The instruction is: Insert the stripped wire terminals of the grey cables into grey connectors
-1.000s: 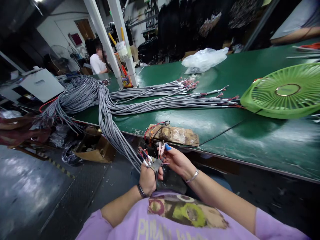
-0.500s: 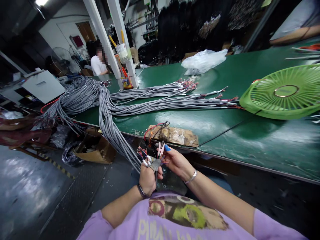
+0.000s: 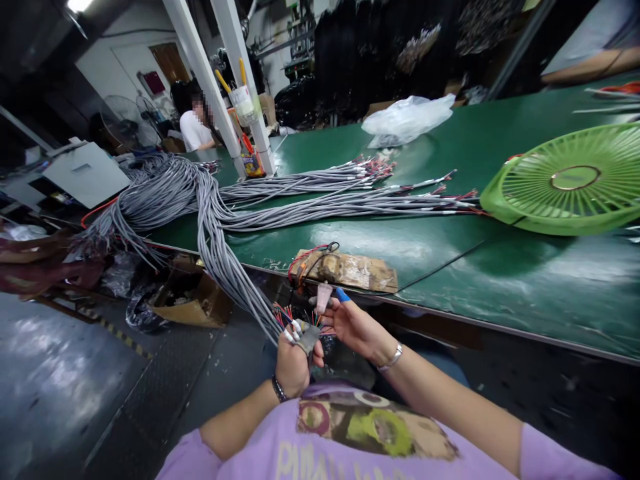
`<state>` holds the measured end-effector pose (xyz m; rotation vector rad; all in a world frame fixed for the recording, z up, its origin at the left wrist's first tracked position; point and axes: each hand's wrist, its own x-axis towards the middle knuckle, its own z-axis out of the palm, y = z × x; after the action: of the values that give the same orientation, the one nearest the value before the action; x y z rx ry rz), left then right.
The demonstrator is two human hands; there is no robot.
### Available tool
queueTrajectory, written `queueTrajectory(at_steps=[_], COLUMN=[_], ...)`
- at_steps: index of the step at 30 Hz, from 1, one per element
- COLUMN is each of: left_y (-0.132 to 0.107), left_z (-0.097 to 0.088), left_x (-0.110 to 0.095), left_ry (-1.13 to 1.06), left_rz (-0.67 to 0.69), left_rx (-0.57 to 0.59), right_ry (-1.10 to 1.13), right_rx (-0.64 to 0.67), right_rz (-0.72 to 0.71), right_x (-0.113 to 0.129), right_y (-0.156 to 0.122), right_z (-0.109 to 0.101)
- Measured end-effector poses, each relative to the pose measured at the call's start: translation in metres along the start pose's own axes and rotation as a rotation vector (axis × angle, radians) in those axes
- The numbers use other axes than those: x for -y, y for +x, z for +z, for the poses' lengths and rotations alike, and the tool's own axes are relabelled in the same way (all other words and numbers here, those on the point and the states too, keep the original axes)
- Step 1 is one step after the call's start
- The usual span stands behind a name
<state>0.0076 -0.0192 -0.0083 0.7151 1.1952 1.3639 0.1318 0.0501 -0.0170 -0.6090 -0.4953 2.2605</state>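
The left hand (image 3: pixel 294 367) is closed around the end of a bundle of gray cables (image 3: pixel 234 283), with white-sleeved ends and thin colored wires (image 3: pixel 284 313) sticking out above the fist. From that grip the cables run up and to the left onto the green table (image 3: pixel 450 280), where more of them lie heaped.

Just right of the grip, the right hand (image 3: pixel 363 333) has its fingers partly curled near the wire tips, a blue band (image 3: pixel 343 295) around one digit. A pale pink piece (image 3: pixel 324 298) shows at its fingertips; the detail is small and blurred, so I cannot tell whether the fingers pinch it, or a wire.

Beyond both hands, near the table edge, lies a wooden board (image 3: pixel 363 272). A green fan (image 3: pixel 575 179) is well to the right of the grip, and a cardboard box (image 3: pixel 200 308) sits below the table to its left.
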Motion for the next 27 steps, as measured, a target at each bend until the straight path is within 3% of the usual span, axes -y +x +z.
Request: queueTrajectory(at_steps=[4, 10, 22, 27], left_y=[-0.001, 0.001, 0.009, 0.010], left_z=[-0.004, -0.002, 0.014, 0.013], left_x=[0.002, -0.003, -0.012, -0.008], left_ry=[0.046, 0.035, -0.034, -0.026], left_rz=[-0.014, -0.027, -0.045, -0.054], left_rx=[0.011, -0.004, -0.038, -0.059], right_ry=[-0.111, -0.158, -0.124, -0.034], right_rx=[-0.030, -0.085, -0.040, -0.079], right_rz=[0.033, -0.100, -0.223, -0.164], right_x=[0.004, 0.010, 0.000, 0.000], right_y=[-0.002, 0.001, 0.022, 0.024], right_z=[0.000, 0.008, -0.003, 0.004])
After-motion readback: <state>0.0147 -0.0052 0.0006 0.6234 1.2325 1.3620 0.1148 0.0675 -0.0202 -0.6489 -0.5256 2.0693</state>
